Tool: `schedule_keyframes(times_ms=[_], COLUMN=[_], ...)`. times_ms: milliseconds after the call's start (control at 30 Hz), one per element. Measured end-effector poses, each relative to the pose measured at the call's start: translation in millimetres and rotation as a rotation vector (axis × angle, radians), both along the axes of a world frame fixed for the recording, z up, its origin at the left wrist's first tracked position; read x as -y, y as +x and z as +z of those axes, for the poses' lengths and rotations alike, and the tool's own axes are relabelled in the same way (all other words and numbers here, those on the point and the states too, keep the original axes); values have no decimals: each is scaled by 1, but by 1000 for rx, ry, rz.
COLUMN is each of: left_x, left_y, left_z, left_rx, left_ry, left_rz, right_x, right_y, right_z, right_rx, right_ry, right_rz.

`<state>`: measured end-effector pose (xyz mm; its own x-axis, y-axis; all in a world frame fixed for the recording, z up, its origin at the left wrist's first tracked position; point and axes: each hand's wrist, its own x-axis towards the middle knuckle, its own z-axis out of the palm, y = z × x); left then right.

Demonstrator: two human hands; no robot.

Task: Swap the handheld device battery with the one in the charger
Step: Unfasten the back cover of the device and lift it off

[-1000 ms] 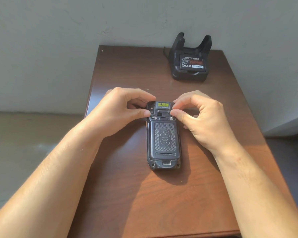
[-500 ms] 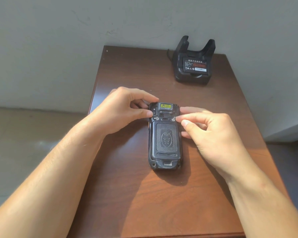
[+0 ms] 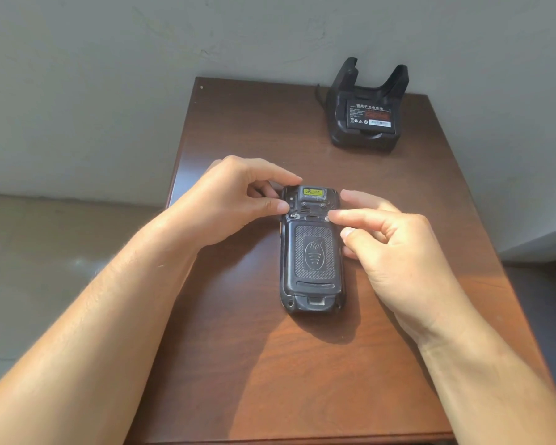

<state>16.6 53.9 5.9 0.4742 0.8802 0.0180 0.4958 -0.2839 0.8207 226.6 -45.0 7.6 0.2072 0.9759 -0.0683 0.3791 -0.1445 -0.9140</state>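
Handheld device [image 3: 312, 252] is lying face down on the tabletop [image 3: 270, 364], back cover [image 3: 313, 252] up and not yet off. My left hand [image 3: 235, 200] is pinching the top left corner of the casing, thumb and forefinger on the edge, steadying it. My right hand [image 3: 385, 245] has its fingers curled with the forefinger tip on the right-hand latch screw [image 3: 327, 219]; it isn't holding anything, only pressing there. The matching left latch [image 3: 295, 216] sits bare just under my left thumb.

This thing looks like a rigid, chunky plastic block, probably with some weight to it, so it should sit flat while I work. The textured patch on the cover should give grip; the smooth rim looks slicker. Those latches are small, so I reckon fingertip or nail work, turning gently rather than forcing.

Spare battery [image 3: 369, 114] is seated in the charger [image 3: 363, 136] at the far right corner, well apart from my hands. It looks like a flat stiff slab; I'd lift it by its edges, likely from the scoop at the front.
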Motion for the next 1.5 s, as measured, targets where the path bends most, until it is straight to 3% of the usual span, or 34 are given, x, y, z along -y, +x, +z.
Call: schedule_keyframes(times_ms=[200, 567, 800, 1233, 1367, 1500], left_x=[-2, 0, 0, 0, -2, -2], left_y=[-2, -5, -8, -6, -6, -6], left_z=[1, 0, 1, 3, 1, 1], left_rx=[-16, -35, -32, -39, -29, -16], left_ry=[-21, 44, 67, 73, 37, 12], left_rz=[-53, -55, -42, -40, -39, -40], right_x=[-17, -46, -43, -36, -30, -19], right_y=[-7, -31, -40, -45, -23, 1], right_z=[12, 31, 31, 11, 25, 48], right_rx=[422, 673, 716, 549, 532, 631], right_ry=[125, -22, -54, 7, 113, 141], right_rz=[22, 172, 132, 57, 39, 175])
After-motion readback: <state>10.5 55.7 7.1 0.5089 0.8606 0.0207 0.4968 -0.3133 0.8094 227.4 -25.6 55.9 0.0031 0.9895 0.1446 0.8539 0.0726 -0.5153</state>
